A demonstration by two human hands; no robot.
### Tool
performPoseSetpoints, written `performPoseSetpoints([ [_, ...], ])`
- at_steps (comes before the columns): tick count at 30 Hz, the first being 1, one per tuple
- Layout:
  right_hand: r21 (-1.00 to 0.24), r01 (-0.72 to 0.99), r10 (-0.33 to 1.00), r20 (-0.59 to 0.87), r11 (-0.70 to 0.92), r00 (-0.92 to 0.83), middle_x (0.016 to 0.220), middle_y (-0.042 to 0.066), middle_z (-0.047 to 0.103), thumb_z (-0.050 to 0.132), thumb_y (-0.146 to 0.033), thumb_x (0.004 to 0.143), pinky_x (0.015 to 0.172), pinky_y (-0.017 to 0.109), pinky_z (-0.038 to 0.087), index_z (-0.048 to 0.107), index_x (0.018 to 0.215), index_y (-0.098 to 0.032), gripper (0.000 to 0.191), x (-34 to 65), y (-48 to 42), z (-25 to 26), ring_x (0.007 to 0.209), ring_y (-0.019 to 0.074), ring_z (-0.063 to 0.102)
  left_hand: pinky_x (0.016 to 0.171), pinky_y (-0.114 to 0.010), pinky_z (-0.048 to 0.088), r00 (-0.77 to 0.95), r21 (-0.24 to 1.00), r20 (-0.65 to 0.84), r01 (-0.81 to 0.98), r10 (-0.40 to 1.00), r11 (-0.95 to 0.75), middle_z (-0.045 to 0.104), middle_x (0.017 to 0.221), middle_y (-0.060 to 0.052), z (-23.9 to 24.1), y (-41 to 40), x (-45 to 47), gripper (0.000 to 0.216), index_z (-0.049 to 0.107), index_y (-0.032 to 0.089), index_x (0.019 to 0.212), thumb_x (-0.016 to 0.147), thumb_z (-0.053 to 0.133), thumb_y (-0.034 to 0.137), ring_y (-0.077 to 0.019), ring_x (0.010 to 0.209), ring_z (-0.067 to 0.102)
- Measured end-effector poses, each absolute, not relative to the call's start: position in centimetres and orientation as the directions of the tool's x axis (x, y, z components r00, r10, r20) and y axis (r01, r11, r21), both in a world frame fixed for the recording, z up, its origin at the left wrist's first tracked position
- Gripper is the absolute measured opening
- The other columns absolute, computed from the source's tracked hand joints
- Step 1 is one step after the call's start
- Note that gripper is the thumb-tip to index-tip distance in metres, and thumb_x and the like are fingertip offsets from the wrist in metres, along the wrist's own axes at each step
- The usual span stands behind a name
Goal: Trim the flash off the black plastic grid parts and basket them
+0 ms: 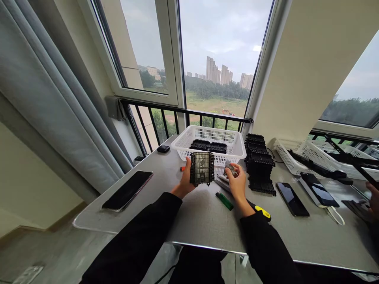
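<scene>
My left hand [185,179] is closed on the left edge of a black ribbed plastic part [202,169] with a translucent panel, held up above the table. To its right, my right hand [237,181] pinches a small crumpled grey piece [229,167], perhaps cloth; its exact kind is unclear. Under that hand lie pale, pen-like items, partly hidden. A green lighter [224,200] rests on the table just in front. The yellow end of a black-handled tool [263,213] shows beside my right forearm. Something orange [182,169] peeks out behind my left hand.
Behind my hands stands a white basket [179,144] with black parts inside. Stacked black parts [260,165] rise to its right. A tablet [128,190], a phone [292,199] and a phone on a power bank [319,190] lie around. Another person's hand [373,197] is at far right.
</scene>
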State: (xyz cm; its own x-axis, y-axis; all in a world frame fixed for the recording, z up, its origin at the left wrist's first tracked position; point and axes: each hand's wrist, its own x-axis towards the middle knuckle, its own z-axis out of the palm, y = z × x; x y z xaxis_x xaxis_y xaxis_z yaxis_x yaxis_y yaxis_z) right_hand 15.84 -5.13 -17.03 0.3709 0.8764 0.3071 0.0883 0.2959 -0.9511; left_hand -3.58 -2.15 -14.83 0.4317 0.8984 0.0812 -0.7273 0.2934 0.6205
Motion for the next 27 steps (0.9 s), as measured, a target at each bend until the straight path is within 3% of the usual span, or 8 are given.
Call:
performPoseSetpoints([
  [4, -0.884, 0.357, 0.838, 0.425, 0.303, 0.342, 0.113, 0.013, 0.068, 0.055, -0.04, 0.087, 0.092, 0.046, 0.05, 0.061, 0.121, -0.018, 0.041, 15.9, -5.7, -16.3, 0.108, 0.0287, 0.063, 0.095, -0.045, 0.052, 0.453, 0.631, 0.059, -0.707, 0.89, 0.318, 0.073, 0.113, -0.017, -14.7, -2.3, -3.3, 0.07, 0.054, 0.012, 0.137, 0.095, 0.029, 0.063, -0.0302, 0.105, 0.069],
  [8, -0.789, 0.474, 0.796, 0.548, 0.391, 0.257, 0.126, 0.014, 0.063, 0.046, -0.033, 0.093, 0.105, 0.048, 0.041, 0.058, 0.129, -0.017, 0.041, 15.6, -6.2, -15.7, 0.121, 0.0277, 0.056, 0.097, -0.046, 0.052, 0.505, 0.632, 0.032, -0.679, 0.863, 0.374, 0.073, 0.112, -0.017, -14.5, -2.6, -3.1, 0.066, 0.055, 0.013, 0.137, 0.097, 0.028, 0.058, -0.0308, 0.105, 0.069],
  [12, -0.7, 0.527, 0.748, 0.642, 0.482, 0.168, 0.123, 0.012, 0.063, 0.044, -0.029, 0.094, 0.104, 0.045, 0.043, 0.054, 0.136, -0.021, 0.043, 15.3, -6.5, -15.1, 0.119, 0.0254, 0.057, 0.101, -0.047, 0.048, 0.573, 0.627, 0.045, -0.654, 0.818, 0.424, 0.072, 0.117, -0.016, -14.8, -2.9, -2.7, 0.062, 0.053, 0.013, 0.139, 0.099, 0.029, 0.053, -0.031, 0.11, 0.068],
  [18, -0.618, 0.577, 0.753, 0.658, 0.534, 0.009, 0.118, 0.009, 0.061, 0.046, -0.024, 0.095, 0.099, 0.038, 0.047, 0.044, 0.147, -0.027, 0.052, 15.1, -6.7, -15.7, 0.111, 0.0217, 0.06, 0.105, -0.046, 0.045, 0.571, 0.678, 0.031, -0.615, 0.82, 0.403, 0.071, 0.118, -0.016, -15.7, -3.0, -2.0, 0.063, 0.056, 0.012, 0.136, 0.098, 0.032, 0.056, -0.0304, 0.114, 0.065],
  [27, -0.583, 0.623, 0.744, 0.668, 0.521, 0.003, 0.117, 0.01, 0.061, 0.043, -0.02, 0.095, 0.096, 0.038, 0.049, 0.042, 0.149, -0.028, 0.055, 14.9, -6.9, -15.6, 0.108, 0.0223, 0.061, 0.107, -0.044, 0.044, 0.571, 0.678, 0.053, -0.623, 0.819, 0.391, 0.069, 0.123, -0.015, -16.2, -3.0, -2.0, 0.06, 0.056, 0.013, 0.137, 0.096, 0.039, 0.054, -0.0307, 0.119, 0.063],
])
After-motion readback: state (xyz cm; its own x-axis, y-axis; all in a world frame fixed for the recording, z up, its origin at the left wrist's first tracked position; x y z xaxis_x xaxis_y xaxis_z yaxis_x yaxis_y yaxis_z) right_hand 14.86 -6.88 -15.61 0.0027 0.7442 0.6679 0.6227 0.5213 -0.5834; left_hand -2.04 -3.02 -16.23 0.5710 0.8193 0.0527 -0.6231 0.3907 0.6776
